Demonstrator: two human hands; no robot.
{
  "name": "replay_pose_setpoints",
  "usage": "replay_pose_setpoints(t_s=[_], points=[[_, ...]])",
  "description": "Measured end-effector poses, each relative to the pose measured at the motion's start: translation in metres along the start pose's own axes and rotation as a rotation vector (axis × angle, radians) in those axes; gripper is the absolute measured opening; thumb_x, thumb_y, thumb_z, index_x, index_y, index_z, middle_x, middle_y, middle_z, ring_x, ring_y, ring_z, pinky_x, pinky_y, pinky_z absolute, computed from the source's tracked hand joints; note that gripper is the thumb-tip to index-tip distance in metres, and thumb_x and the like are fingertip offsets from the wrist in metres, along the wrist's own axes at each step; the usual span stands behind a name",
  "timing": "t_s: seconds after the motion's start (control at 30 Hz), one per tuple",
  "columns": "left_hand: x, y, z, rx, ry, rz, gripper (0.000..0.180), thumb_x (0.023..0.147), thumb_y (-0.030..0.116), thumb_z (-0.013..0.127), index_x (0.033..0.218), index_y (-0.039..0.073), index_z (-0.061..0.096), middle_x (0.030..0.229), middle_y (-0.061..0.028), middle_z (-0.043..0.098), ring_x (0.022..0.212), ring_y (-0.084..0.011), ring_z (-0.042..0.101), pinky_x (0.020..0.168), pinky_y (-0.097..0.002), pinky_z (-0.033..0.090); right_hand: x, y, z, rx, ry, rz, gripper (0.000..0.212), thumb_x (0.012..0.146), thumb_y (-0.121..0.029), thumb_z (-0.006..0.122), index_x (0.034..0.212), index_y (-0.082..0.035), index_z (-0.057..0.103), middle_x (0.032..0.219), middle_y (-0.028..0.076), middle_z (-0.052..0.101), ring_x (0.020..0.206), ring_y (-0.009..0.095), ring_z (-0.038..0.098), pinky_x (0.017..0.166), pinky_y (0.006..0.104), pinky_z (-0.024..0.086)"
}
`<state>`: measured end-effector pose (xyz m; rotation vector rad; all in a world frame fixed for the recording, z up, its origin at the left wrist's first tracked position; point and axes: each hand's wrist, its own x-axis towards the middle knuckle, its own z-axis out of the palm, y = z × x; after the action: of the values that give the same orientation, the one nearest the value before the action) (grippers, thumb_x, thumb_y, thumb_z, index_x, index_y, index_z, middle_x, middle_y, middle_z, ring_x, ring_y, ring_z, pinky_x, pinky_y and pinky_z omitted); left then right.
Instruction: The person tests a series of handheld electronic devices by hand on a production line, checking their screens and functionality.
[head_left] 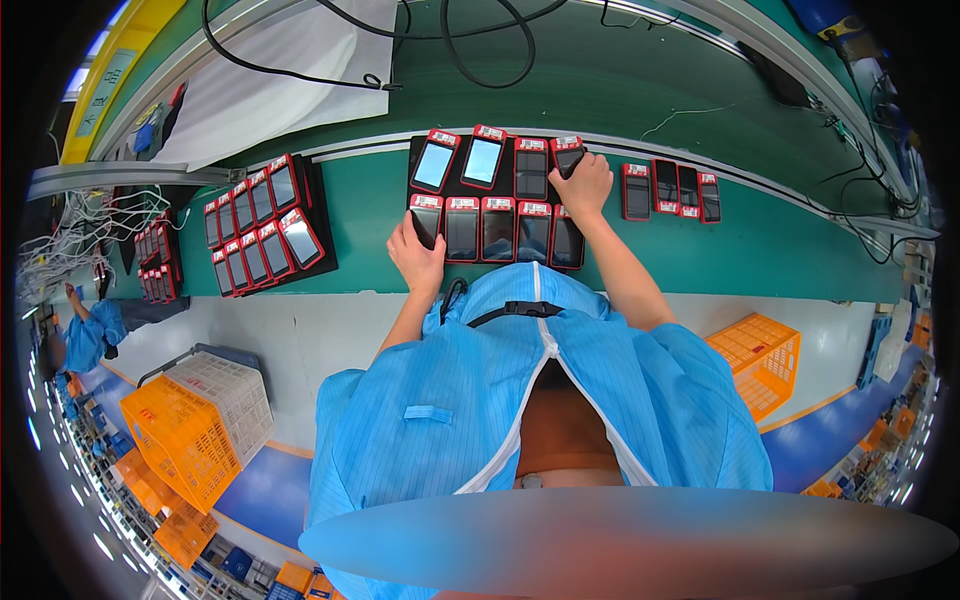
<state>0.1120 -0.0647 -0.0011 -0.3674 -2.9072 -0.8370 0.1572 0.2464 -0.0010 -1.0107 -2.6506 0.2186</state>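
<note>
Red-framed handheld terminals lie in two rows on a black mat (455, 186) in front of me. My left hand (415, 258) has its thumb and fingers around the terminal (427, 222) at the near row's left end. At the far row's right end, my right hand (588, 188) grips another terminal (567, 155), covering its lower part. Two terminals in the far row, the leftmost (434, 165) and its neighbour (482, 162), have bright screens. A dark-screened terminal (531, 172) lies between these and my right hand. Several more dark ones, including one (462, 232), fill the near row.
Several terminals (664, 185) lie right of the mat on the green bench (370, 195). Another batch (262, 225) sits on a black mat to the left. Black cables (445, 35) hang beyond. Orange crates (185, 440) stand on the floor. Another person's blue sleeve (90, 335) shows far left.
</note>
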Motion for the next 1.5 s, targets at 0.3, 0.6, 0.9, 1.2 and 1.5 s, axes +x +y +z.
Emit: replay_pose_setpoints(t_s=[0.3,0.6,0.9,1.2,1.5], points=[[-0.002,-0.006,0.005,-0.018,0.004,0.009,0.078,0.072,0.022,0.077,0.141,0.007,0.044,0.124,-0.0203,0.051,0.114,-0.0403,0.046,0.099,-0.0497,0.039,0.0,0.0,0.0,0.001,-0.019,0.014,0.056,0.064,-0.043,0.082,0.092,-0.003,0.055,0.094,0.012,0.054,0.093,0.03,0.055,0.081,0.0425,0.043],[-0.001,0.012,-0.006,0.092,0.017,0.071,0.077,0.076,0.023,0.077,0.143,0.007,0.042,0.125,-0.0238,0.048,0.113,-0.0413,0.046,0.098,-0.0505,0.039,-0.001,0.001,0.0,0.002,-0.013,0.012,0.055,0.064,-0.043,0.082,0.091,-0.003,0.055,0.094,0.012,0.054,0.092,0.03,0.055,0.081,0.0429,0.043],[-0.006,0.036,-0.005,0.088,-0.235,0.356,0.106,0.062,0.035,0.089,0.148,0.005,0.035,0.105,-0.0167,0.049,0.093,-0.0345,0.05,0.076,-0.042,0.047,0.0,0.0,-0.001,0.005,-0.017,0.013,0.057,0.064,-0.044,0.081,0.093,-0.002,0.055,0.096,0.012,0.054,0.095,0.03,0.054,0.081,0.0428,0.041],[-0.011,0.038,-0.004,0.104,-0.262,0.285,0.103,0.065,0.022,0.086,0.151,0.007,0.031,0.115,-0.0191,0.052,0.101,-0.0359,0.051,0.086,-0.0455,0.046,-0.001,0.0,-0.001,-0.022,-0.023,0.018,0.058,0.065,-0.046,0.081,0.095,-0.002,0.056,0.097,0.012,0.055,0.097,0.029,0.053,0.082,0.0425,0.041],[-0.012,0.043,0.006,0.199,-0.296,0.232,0.091,0.072,0.027,0.08,0.146,0.001,0.034,0.115,-0.0231,0.053,0.101,-0.0376,0.05,0.086,-0.0467,0.045,-0.002,0.0,-0.002,-0.039,-0.033,0.016,0.058,0.067,-0.047,0.079,0.096,-0.002,0.056,0.098,0.012,0.055,0.098,0.029,0.053,0.082,0.0424,0.041]])
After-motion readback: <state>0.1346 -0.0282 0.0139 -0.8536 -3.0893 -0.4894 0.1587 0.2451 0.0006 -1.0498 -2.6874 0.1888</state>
